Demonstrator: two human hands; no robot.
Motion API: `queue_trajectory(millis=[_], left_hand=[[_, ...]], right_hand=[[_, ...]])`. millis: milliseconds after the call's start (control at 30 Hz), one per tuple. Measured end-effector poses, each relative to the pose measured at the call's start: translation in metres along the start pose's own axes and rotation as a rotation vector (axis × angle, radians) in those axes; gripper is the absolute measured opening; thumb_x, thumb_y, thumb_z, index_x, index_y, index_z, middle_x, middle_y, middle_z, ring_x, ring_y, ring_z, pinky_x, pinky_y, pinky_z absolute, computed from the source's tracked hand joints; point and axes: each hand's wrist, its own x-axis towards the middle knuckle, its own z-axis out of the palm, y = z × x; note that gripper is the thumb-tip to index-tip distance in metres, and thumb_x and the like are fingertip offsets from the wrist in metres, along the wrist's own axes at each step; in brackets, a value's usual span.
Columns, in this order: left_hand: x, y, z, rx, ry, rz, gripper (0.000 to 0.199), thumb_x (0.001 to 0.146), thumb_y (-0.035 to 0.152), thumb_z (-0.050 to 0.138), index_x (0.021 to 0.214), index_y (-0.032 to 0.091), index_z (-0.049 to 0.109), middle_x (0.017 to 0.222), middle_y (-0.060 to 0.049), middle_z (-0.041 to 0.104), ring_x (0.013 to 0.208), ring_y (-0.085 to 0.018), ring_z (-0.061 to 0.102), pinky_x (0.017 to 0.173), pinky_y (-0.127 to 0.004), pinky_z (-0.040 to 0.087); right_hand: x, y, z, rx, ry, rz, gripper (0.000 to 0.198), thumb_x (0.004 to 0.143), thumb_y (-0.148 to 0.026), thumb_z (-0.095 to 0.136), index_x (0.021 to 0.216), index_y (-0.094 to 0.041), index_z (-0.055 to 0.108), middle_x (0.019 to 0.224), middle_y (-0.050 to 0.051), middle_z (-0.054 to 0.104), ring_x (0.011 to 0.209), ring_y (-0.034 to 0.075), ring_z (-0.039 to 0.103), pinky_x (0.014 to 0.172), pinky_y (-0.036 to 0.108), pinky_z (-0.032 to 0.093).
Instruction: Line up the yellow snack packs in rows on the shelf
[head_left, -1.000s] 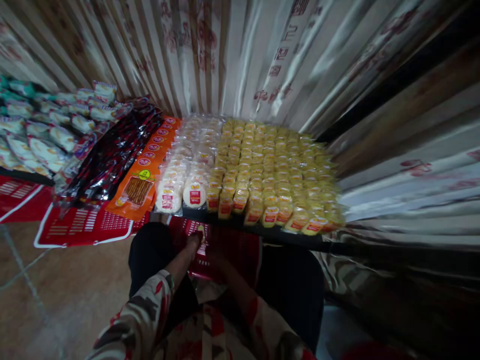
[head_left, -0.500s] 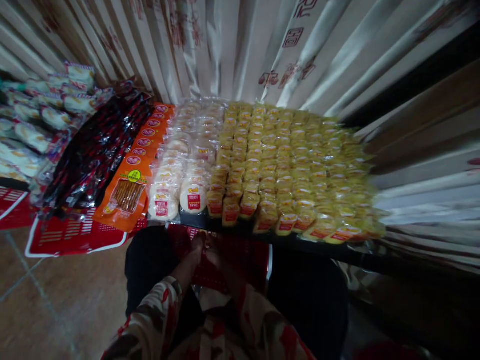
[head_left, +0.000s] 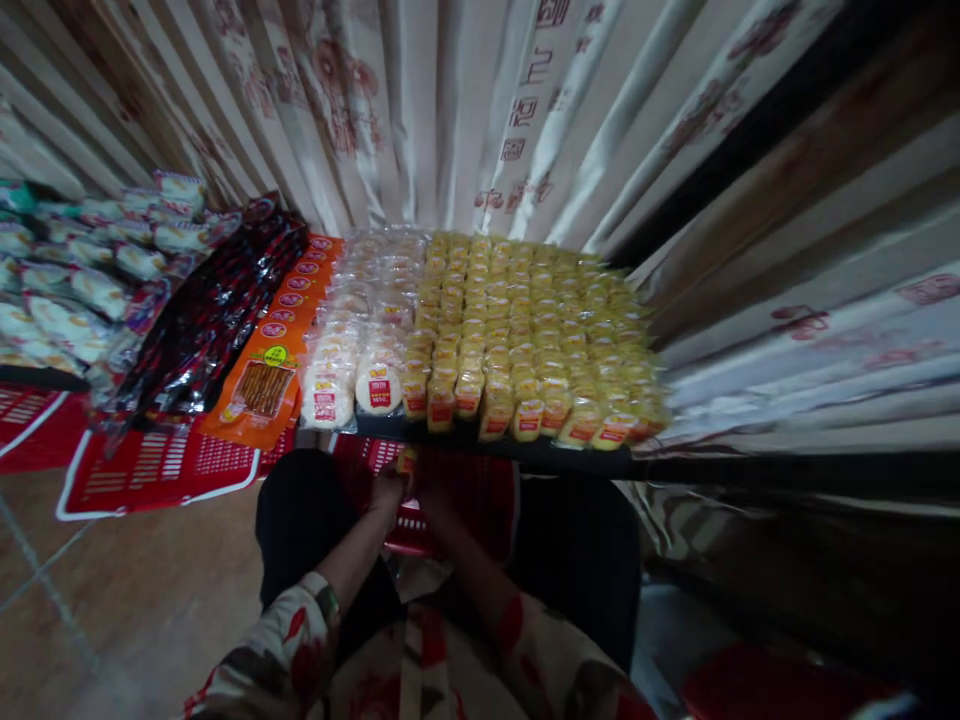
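My left hand (head_left: 388, 490) is low between my knees, just below the front edge of the display. Its fingers are closed on a small yellow-wrapped snack packet (head_left: 406, 462). Beside it in shadow is my right hand (head_left: 430, 497), close to the same packet; its fingers are too dark to make out. Under both hands is a red plastic basket (head_left: 480, 500). Right above them stand rows of yellow-wrapped snack packets (head_left: 525, 340) and, to their left, clear-wrapped round white crackers (head_left: 377, 385).
An orange snack bag strip (head_left: 255, 400) and dark glossy packets (head_left: 202, 330) lie left of the crackers, with white packets (head_left: 82, 280) farther left. Another red basket (head_left: 157, 465) sits below them. A pleated curtain (head_left: 420, 120) hangs behind, and my knees flank the hands.
The view has shifted, so the rows on the right now appear farther left and more curtain shows. Both hands stay low over the basket; the yellow packet shows more clearly at the left fingers.
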Motion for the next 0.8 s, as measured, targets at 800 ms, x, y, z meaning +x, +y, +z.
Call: queue_trajectory(millis=[800], left_hand=[[-0.104,0.056,-0.095,-0.076,-0.545,0.153,0.033,0.064,0.018,0.058,0.095,0.007,0.062,0.067,-0.005,0.064,0.046,-0.007,0.050,0.037,-0.016,0.022]], right_hand=[[-0.073,-0.077,-0.065,-0.503,-0.225,-0.598,0.048,0.070,-0.017,0.063,0.117,-0.020,0.056,0.119,0.009,0.056,0.111,0.022,0.051,0.096,0.040,0.040]])
